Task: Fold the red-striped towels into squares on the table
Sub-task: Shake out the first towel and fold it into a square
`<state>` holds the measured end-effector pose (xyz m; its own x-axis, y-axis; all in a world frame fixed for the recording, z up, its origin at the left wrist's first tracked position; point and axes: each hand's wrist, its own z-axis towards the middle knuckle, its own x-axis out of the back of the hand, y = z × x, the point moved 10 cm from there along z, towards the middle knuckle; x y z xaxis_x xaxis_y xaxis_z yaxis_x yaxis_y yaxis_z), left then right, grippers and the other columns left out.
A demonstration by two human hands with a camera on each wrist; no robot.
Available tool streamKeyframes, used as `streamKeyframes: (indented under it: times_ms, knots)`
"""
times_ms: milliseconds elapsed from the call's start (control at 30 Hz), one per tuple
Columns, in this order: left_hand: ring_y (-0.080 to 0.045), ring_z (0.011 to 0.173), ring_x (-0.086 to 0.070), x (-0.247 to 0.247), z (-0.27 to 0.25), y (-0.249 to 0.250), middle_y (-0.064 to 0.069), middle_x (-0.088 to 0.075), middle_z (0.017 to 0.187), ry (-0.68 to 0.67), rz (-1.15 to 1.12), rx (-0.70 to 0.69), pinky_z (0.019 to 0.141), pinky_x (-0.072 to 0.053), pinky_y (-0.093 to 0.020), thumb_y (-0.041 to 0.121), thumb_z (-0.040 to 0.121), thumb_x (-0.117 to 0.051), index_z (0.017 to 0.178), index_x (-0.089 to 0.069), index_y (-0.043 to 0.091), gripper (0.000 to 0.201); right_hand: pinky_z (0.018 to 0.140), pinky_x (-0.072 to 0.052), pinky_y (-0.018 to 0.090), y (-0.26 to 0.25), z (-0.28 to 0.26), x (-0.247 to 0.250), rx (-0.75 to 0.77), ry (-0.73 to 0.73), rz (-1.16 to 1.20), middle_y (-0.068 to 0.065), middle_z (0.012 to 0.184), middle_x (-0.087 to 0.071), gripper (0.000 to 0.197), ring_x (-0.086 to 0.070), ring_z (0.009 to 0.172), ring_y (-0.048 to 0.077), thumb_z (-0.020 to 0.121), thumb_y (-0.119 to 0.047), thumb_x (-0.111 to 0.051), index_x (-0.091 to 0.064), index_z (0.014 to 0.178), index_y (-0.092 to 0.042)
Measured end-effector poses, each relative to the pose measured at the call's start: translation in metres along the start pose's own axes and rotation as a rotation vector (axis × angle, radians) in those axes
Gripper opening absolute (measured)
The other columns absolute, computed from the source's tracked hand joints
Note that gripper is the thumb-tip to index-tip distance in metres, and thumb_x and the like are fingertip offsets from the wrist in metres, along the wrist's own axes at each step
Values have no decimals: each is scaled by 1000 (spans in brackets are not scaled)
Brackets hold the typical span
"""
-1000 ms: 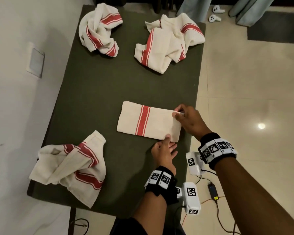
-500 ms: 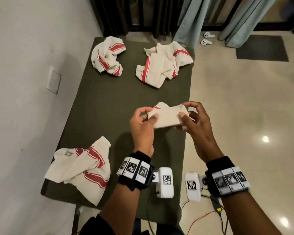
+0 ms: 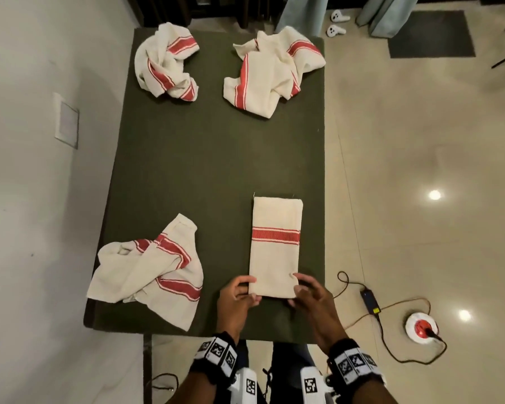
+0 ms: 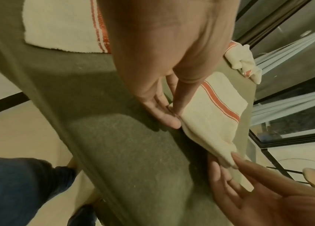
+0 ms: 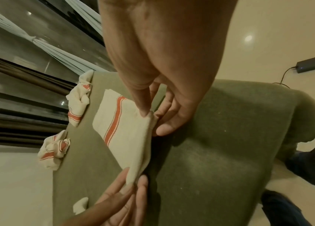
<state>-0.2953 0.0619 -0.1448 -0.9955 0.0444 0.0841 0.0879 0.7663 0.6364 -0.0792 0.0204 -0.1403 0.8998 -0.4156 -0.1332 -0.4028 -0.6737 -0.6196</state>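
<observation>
Towel (image 3: 275,246) lay folded on the green table (image 3: 204,170) beside tiled floor (image 3: 405,158). Left hand (image 3: 236,298) and right hand (image 3: 311,298) pinched its near corners, fingertips partly hidden underneath.

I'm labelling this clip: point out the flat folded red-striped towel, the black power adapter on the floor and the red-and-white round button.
Flat folded red-striped towel (image 3: 275,237): head view, red stripe.
Black power adapter (image 3: 369,301): head view, casing middle.
Red-and-white round button (image 3: 421,328): head view, red centre.

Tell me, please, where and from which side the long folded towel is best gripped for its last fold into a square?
Grip the folded towel at its two near corners, coming from the near table edge. It lies flat as a long rectangle running away from the person, so its near end can go over onto the far end. The left hand and right hand already pinch those corners.
</observation>
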Motion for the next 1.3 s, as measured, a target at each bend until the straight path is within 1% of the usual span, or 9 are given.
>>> streamKeyframes:
  times_ms: [367,467,567,733,833,933,1067,1200,1300]
  knots:
    - [-19,84,-76,3,16,5,1,-78,88,3,215,-141,83,-64,-42,-1,85,-72,97,-76,26,30,75,-63,28,-5,2,6,113,187,-272,6,106,-74,17,-74,100,20,99,-10,-67,-62,115,-13]
    - [-16,85,-76,4,17,3,2,-78,88,10,238,-137,85,-63,-44,-4,85,-70,95,-75,26,32,68,-58,19,-10,2,4,156,226,-470,4,100,-71,20,-71,94,17,97,-10,-70,-60,113,-16]
    - [-13,84,-75,2,18,5,4,-77,89,5,271,-144,86,-63,-42,-5,86,-69,95,-74,26,33,67,-53,23,-23,-2,4,213,324,-772,-8,93,-67,19,-66,84,13,98,-24,-71,-59,113,-23]
    - [-9,88,-72,-2,18,8,7,-75,95,-6,337,-161,84,-62,-30,8,84,-82,98,-70,26,26,89,-49,23,-65,5,-39,522,283,-1125,-4,128,-54,30,-55,111,12,103,-23,-60,-53,133,-22]
    - [-6,85,-71,-4,17,9,10,-74,91,14,321,-152,78,-59,-21,20,79,-89,95,-68,23,26,96,-57,34,-86,37,-59,601,228,-1138,4,133,-53,42,-55,111,15,100,-9,-61,-48,140,-17]
    - [-10,77,-70,-2,21,9,6,-72,84,72,350,-153,72,-58,-26,19,78,-89,88,-67,23,25,99,-58,46,-112,72,-42,544,377,-916,9,130,-52,54,-56,108,18,96,-9,-67,-44,145,-13]
    - [-15,75,-72,2,26,3,2,-72,84,119,374,-128,73,-62,-35,13,77,-87,87,-65,25,27,118,-41,48,-125,97,-55,521,328,-935,14,150,-41,75,-45,138,30,97,-14,-67,-28,161,-20]
    - [-16,69,-75,3,28,1,0,-74,83,131,345,-128,72,-64,-44,9,81,-82,87,-62,26,27,115,-35,37,-137,102,-66,573,307,-1017,14,153,-43,63,-42,137,29,106,-15,-53,-28,164,-19]
    - [-16,69,-74,2,27,3,3,-72,80,132,380,-165,71,-62,-43,14,82,-79,86,-59,28,25,114,-43,52,-144,98,-70,671,299,-1098,14,153,-51,58,-48,134,35,105,-14,-48,-34,161,-17]
